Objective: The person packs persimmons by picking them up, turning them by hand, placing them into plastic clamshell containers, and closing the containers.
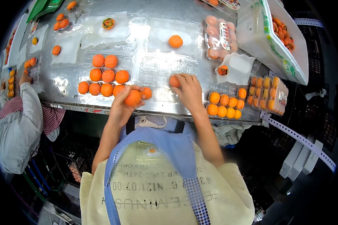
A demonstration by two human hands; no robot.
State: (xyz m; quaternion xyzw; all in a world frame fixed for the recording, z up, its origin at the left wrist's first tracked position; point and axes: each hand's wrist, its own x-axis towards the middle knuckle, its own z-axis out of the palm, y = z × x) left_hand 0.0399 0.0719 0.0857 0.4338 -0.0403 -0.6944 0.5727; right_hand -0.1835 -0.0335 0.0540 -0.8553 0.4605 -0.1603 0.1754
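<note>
My left hand [124, 103] is closed around an orange persimmon [132, 98] at the front edge of the table. Just right of its fingertips is another persimmon [146, 93]; I cannot tell whether the fingers touch it. My right hand [188, 90] has its fingers on a persimmon [174, 81] low over a clear plastic tray [154, 71]. To the left, a second clear tray holds several persimmons [108, 75] in rows, stem side hidden. Behind the trays, one persimmon [175, 41] lies on a white liner [157, 28], and another [108, 24] shows its green calyx.
At right stand a filled tray [224, 100], closed packs [267, 93] and a labelled pack [219, 35]. A white foam box [264, 41] of persimmons leans at the back right. A co-worker [20, 123] handles fruit at far left. The metal table's front edge [82, 107] runs before me.
</note>
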